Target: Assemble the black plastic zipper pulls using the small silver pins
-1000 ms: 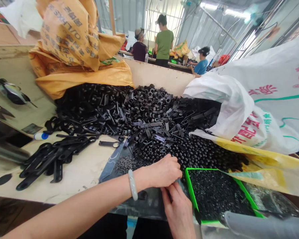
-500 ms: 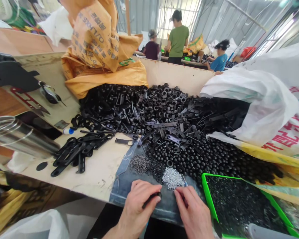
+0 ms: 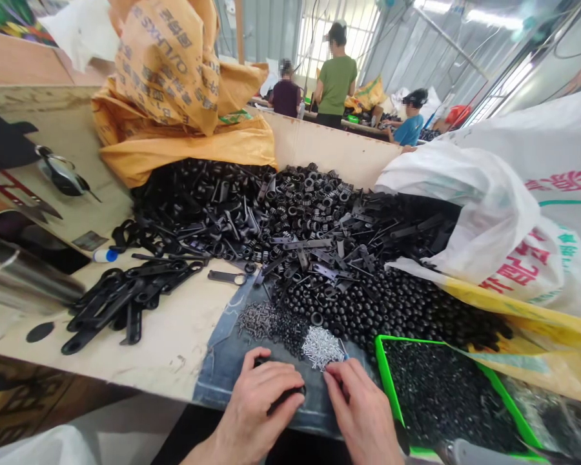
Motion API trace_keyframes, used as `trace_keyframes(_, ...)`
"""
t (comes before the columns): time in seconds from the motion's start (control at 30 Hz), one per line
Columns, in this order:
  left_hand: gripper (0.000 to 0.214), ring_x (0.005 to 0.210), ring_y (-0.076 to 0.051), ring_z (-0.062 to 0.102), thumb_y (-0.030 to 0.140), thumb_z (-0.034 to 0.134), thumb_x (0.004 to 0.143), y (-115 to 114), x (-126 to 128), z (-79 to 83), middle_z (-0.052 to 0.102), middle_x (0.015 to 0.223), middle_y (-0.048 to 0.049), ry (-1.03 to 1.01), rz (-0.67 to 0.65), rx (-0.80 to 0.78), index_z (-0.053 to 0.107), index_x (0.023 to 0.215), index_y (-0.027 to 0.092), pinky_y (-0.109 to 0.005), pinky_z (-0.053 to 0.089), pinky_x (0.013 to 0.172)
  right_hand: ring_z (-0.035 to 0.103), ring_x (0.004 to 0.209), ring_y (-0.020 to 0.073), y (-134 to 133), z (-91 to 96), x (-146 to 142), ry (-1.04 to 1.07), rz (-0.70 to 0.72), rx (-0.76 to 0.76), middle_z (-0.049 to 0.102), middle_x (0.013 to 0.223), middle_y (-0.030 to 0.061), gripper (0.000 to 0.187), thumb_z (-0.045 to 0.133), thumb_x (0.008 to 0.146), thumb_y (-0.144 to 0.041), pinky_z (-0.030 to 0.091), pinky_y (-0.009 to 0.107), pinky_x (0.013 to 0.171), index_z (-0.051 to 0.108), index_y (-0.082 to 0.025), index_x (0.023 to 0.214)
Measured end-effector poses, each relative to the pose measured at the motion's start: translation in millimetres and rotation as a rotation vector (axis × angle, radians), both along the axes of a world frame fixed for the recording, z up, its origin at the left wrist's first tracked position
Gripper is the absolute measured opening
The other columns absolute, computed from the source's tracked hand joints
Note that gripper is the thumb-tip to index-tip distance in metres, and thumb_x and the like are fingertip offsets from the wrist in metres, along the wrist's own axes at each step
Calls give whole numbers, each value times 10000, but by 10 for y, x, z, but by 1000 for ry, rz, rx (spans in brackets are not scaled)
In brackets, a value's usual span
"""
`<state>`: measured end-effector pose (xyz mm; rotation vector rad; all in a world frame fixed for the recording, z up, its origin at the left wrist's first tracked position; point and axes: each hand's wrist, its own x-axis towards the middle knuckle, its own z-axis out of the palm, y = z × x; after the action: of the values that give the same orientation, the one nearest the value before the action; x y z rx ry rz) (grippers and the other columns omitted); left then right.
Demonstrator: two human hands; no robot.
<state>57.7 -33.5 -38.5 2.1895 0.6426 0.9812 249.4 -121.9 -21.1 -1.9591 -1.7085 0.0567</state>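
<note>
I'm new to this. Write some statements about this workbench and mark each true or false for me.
1. The left hand holds a black part. True.
2. The green tray contains small black pieces. True.
3. The silver pieces lie in that tray. False: the silver pieces are heaped on the dark mat near the right hand.
4. The orange sack is on the right. False: the orange sack is on the left.
5. The hands touch each other. False: they are apart.

A pale wooden tabletop carries a pile of long, black, plastic-looking pieces with ringed ends, a flat black disc and a dark blue cloth. On the cloth lie small silver metal screws and tiny grey pieces.
</note>
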Motion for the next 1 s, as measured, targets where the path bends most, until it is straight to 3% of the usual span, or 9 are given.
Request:
trace_keyframes(0.13, 282, 986, -157, 773, 119, 689, 936, 24, -41, -59, 819, 990, 63, 1, -36, 18, 613, 1159, 275, -389, 163, 1224, 724, 720, 130, -66, -35, 10, 23, 9, 8, 683, 859, 4, 354, 363, 1103, -406, 564, 191, 663, 661, -261, 978)
trace_keyframes(0.27, 304, 1045, -148, 765, 131, 674, 946, 44, -85, -53, 819, 1048, 60, 45, -52, -16, 597, 1195, 286, -383, 86, 1274, 734, 749, 128, -98, -64, -2, 32, -1, 11, 692, 904, 0, 323, 369, 1101, -384, 572, 190, 692, 660, -271, 1019)
trace_keyframes(0.4, 426, 1041, -167, 770, 149, 662, 953, 52, -101, -38, 814, 1123, 24, 92, -67, -27, 565, 1339, 301, -446, 97, 1286, 721, 674, 126, -64, -39, -12, 14, -22, 1, 687, 868, 0, 364, 353, 1104, -404, 578, 194, 687, 667, -262, 986)
trace_keyframes(0.53, 330, 1117, -191, 749, 112, 655, 945, 52, -104, -57, 824, 1085, 33, 74, -75, 13, 628, 1215, 300, -480, 103, 1281, 712, 653, 131, -32, -10, -21, -16, -30, -2, 689, 850, 7, 407, 321, 1111, -404, 573, 202, 684, 678, -258, 980)
trace_keyframes(0.8, 241, 1114, -163, 744, 99, 654, 955, 86, -141, -52, 821, 1043, 64, 93, -140, -25, 616, 1097, 290, -386, 153, 1216, 704, 673, 130, -37, 5, 71, -32, 7, -72, 667, 811, 2, 437, 324, 1112, -417, 533, 204, 648, 667, -254, 897)
trace_keyframes(1.0, 322, 1104, -144, 743, 65, 638, 955, 97, -137, 3, 809, 1066, 82, 97, -176, -76, 586, 1157, 311, -359, 173, 1157, 700, 674, 132, 23, 48, 99, -19, 25, -104, 666, 804, 1, 450, 327, 1110, -435, 522, 208, 640, 669, -251, 883)
